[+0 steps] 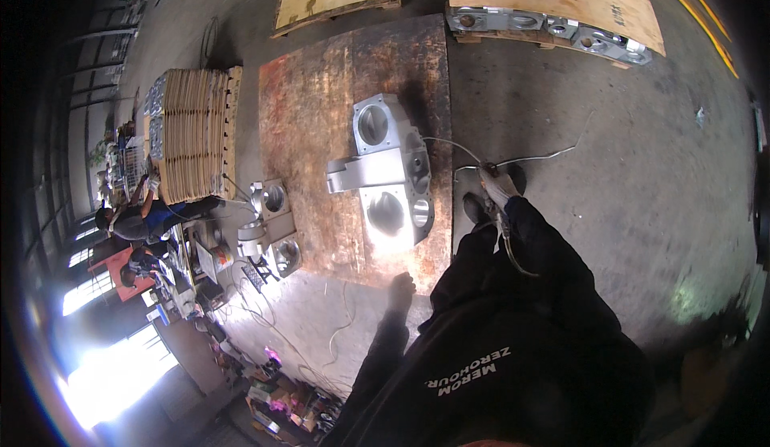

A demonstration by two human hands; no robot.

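Cast-metal housing (391,176) on rusty plate (353,150): likely heavy, rigid; grip at bored openings. Right hand (493,184) grasps hosed tool (504,206); left hand (400,290) hangs empty, fingers loose.

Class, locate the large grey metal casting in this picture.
In the head view, the metal casting lies centre frame on a rusty floor plate, just left of the right hand.
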